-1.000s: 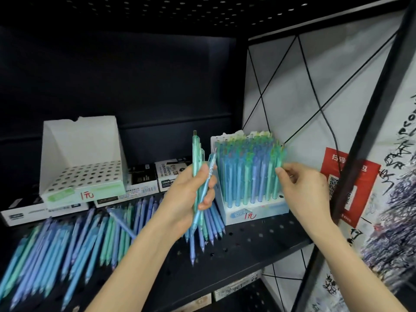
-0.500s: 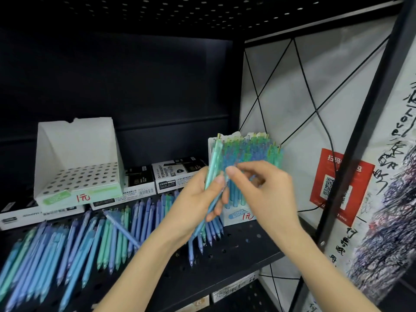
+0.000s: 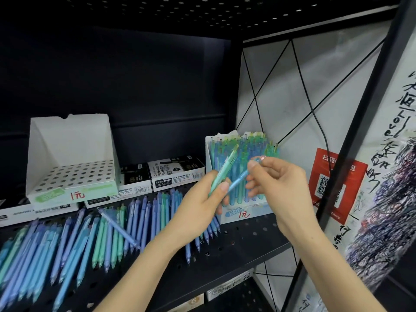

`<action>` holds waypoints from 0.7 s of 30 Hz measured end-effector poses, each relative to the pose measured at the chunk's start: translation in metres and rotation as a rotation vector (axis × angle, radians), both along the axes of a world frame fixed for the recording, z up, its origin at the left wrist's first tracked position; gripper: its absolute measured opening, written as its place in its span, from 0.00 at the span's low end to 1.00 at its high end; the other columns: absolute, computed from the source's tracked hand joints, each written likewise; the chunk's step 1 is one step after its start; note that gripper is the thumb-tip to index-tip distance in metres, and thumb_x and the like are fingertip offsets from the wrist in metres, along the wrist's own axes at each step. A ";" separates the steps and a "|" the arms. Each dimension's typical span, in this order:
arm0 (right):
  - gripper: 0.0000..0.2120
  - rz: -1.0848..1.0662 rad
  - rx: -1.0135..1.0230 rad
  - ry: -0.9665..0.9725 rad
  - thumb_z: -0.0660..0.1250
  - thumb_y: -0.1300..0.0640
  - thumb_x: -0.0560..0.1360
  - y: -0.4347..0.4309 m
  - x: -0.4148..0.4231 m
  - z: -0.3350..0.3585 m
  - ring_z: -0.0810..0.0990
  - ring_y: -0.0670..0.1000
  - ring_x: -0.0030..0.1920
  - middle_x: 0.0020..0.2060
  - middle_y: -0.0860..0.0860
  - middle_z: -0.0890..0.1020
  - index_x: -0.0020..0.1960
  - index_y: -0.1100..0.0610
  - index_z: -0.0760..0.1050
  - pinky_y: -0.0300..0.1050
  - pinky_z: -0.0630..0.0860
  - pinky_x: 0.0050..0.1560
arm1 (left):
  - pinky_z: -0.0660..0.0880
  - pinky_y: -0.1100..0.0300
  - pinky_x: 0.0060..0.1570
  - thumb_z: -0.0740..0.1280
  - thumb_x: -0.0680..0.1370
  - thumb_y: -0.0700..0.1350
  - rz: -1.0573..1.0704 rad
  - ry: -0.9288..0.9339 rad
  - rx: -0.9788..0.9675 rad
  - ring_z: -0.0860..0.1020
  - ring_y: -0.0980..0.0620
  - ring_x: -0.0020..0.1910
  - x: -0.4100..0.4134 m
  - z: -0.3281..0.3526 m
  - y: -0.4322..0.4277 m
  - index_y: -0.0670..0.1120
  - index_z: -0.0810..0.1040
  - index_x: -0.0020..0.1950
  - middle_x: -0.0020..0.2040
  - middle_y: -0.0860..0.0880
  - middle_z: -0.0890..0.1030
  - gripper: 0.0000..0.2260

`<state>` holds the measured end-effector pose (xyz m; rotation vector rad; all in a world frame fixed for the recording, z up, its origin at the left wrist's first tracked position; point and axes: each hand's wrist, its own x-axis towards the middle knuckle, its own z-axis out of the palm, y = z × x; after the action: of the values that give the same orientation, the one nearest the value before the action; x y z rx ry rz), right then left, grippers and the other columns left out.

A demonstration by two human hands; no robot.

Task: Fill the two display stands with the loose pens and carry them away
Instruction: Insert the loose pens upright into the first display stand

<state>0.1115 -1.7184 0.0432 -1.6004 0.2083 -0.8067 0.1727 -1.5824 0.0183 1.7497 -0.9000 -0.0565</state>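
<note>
- Now, your right hand (image 3: 281, 183) pinches one blue pen (image 3: 238, 182) between thumb and fingertips, directly in front of the full stand (image 3: 244, 213).
- That pen lies aslant. Its clicker end points up toward the stand's upper rows and its tip runs down-left into your left hand (image 3: 198, 206). I cannot tell whether the tip is free of that grip.
- Your left hand curls round a bundle (image 3: 219, 176) of pens just in front of the stand's left corner, their tips hanging below the fist.
- Your right hand is the nearer one to the stand, so the placing likely falls to it. You would need to swing the pen upright, tip down, over a hole.
- The stand looks packed, and you cannot see from here whether a hole is free.
- The empty stand (image 3: 67, 140) sits well left of the full one.
- The loose pens (image 3: 90, 235) lie left of the full stand on the shelf (image 3: 247, 242), mostly with tips toward you.
</note>
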 end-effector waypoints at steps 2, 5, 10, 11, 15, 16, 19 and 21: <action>0.05 -0.066 0.003 -0.058 0.63 0.63 0.76 -0.009 -0.006 0.005 0.78 0.48 0.29 0.31 0.54 0.79 0.47 0.59 0.78 0.39 0.78 0.32 | 0.72 0.63 0.31 0.56 0.81 0.47 0.089 -0.035 0.010 0.73 0.61 0.30 0.003 0.000 0.001 0.46 0.73 0.50 0.36 0.53 0.75 0.08; 0.10 -0.197 -0.057 -0.136 0.58 0.66 0.77 -0.026 -0.014 0.014 0.77 0.48 0.30 0.31 0.53 0.78 0.46 0.57 0.77 0.40 0.77 0.31 | 0.71 0.63 0.31 0.56 0.81 0.47 0.249 0.032 -0.056 0.73 0.59 0.30 0.009 0.002 0.005 0.47 0.74 0.50 0.35 0.53 0.75 0.08; 0.08 -0.446 -0.418 -0.072 0.55 0.53 0.76 -0.044 -0.010 0.013 0.78 0.55 0.35 0.35 0.49 0.78 0.44 0.49 0.73 0.59 0.77 0.37 | 0.68 0.62 0.33 0.57 0.81 0.47 0.296 0.176 -0.078 0.71 0.55 0.31 0.011 0.003 0.009 0.46 0.76 0.51 0.34 0.52 0.74 0.09; 0.09 -0.464 -0.499 -0.040 0.55 0.52 0.77 -0.046 -0.009 0.011 0.80 0.56 0.37 0.36 0.50 0.79 0.47 0.51 0.74 0.58 0.77 0.39 | 0.68 0.62 0.33 0.57 0.81 0.47 0.295 0.180 -0.066 0.71 0.55 0.31 0.011 0.003 0.008 0.47 0.76 0.51 0.34 0.52 0.74 0.09; 0.10 -0.566 -0.762 0.048 0.56 0.60 0.79 -0.053 -0.006 0.004 0.78 0.57 0.42 0.42 0.56 0.80 0.54 0.61 0.74 0.44 0.64 0.40 | 0.68 0.62 0.34 0.57 0.81 0.47 0.294 0.190 -0.042 0.71 0.56 0.31 0.010 0.002 0.006 0.48 0.76 0.51 0.34 0.53 0.75 0.09; 0.11 -0.592 -0.792 0.063 0.56 0.61 0.79 -0.053 -0.007 0.003 0.77 0.57 0.42 0.44 0.57 0.80 0.54 0.62 0.74 0.43 0.62 0.40 | 0.68 0.62 0.34 0.57 0.81 0.47 0.295 0.193 -0.041 0.71 0.56 0.31 0.010 0.001 0.006 0.48 0.76 0.51 0.34 0.52 0.75 0.09; 0.11 -0.622 -0.838 0.088 0.55 0.61 0.80 -0.054 -0.004 0.002 0.77 0.59 0.43 0.46 0.58 0.80 0.55 0.64 0.74 0.42 0.60 0.40 | 0.68 0.61 0.34 0.57 0.81 0.47 0.292 0.193 -0.033 0.72 0.55 0.32 0.010 0.001 0.007 0.48 0.76 0.51 0.35 0.52 0.75 0.09; 0.12 -0.635 -0.852 0.098 0.55 0.61 0.80 -0.055 -0.002 0.002 0.77 0.59 0.44 0.47 0.59 0.80 0.56 0.64 0.74 0.40 0.59 0.39 | 0.68 0.61 0.34 0.57 0.81 0.47 0.285 0.192 -0.032 0.72 0.55 0.32 0.010 0.001 0.007 0.48 0.75 0.51 0.35 0.52 0.75 0.09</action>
<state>0.1092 -1.7730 0.0450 -2.4258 0.5059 -1.4269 0.1830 -1.5756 0.0190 1.7924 -0.5050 -0.0228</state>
